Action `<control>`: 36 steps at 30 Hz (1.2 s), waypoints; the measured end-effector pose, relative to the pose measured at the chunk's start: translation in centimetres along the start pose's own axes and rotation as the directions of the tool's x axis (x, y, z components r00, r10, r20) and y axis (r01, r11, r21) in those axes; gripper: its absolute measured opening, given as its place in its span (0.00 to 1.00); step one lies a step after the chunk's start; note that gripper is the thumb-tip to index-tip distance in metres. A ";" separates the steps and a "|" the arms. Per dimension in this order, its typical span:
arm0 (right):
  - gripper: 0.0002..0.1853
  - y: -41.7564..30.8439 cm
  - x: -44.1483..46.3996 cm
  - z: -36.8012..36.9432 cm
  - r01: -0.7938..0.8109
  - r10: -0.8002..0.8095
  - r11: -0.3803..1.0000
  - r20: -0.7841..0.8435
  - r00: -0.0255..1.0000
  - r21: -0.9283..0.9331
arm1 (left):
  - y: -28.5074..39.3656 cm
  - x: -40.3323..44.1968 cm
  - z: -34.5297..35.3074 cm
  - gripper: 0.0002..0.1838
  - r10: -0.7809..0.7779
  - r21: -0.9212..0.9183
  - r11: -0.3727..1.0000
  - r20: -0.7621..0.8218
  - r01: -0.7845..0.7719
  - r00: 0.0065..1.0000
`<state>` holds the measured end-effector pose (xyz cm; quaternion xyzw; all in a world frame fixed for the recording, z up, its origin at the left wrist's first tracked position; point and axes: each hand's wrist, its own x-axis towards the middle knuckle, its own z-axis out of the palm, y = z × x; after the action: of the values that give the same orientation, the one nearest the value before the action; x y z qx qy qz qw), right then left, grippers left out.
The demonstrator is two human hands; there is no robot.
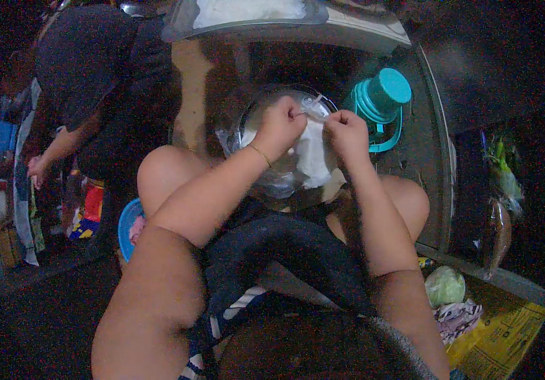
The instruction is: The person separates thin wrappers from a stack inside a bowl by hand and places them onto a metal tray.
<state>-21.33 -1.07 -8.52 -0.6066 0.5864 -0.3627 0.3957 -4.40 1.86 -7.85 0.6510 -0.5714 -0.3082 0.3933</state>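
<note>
Both hands pinch the top of a clear plastic bag [316,115] in front of me. My left hand [281,128] has its fingers closed on the left side of the bag's gathered end. On the right side of that end, my right hand [348,135] is closed with thumb and fingertips together. Something white [313,155] shows below the hands, seemingly inside the bag; its kind cannot be made out. Bag and white contents rest in or over a round shiny basin [242,114] between my knees, its rim partly hidden by my left arm.
A turquoise bucket-like container [383,95] stands right of the basin. A tray of white material [250,11] is at the top. Another person [86,69] bends at the left. A blue tub [127,221] sits by my left knee; a cabbage [444,286] lies at lower right.
</note>
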 end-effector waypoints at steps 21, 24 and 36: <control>0.12 -1.8 -1.0 0.1 0.058 -0.052 0.996 0.092 0.994 -0.065 | -0.8 -0.4 2.2 0.12 0.124 -0.158 0.977 -0.132 -0.144 0.983; 0.12 -2.8 -1.5 -0.1 0.123 -0.114 0.985 0.082 0.990 -0.121 | -0.2 -0.8 1.9 0.15 0.092 -0.184 0.978 -0.067 -0.102 0.994; 0.12 -3.4 -1.7 -0.5 0.078 -0.075 0.971 0.021 0.997 -0.226 | 0.6 -0.1 0.1 0.08 0.248 0.218 0.952 -0.131 -0.216 0.960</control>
<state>-20.38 0.59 -5.19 -0.6721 0.5978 -0.3046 0.3134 -4.81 1.91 -7.45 0.6377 -0.6397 -0.1482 0.4027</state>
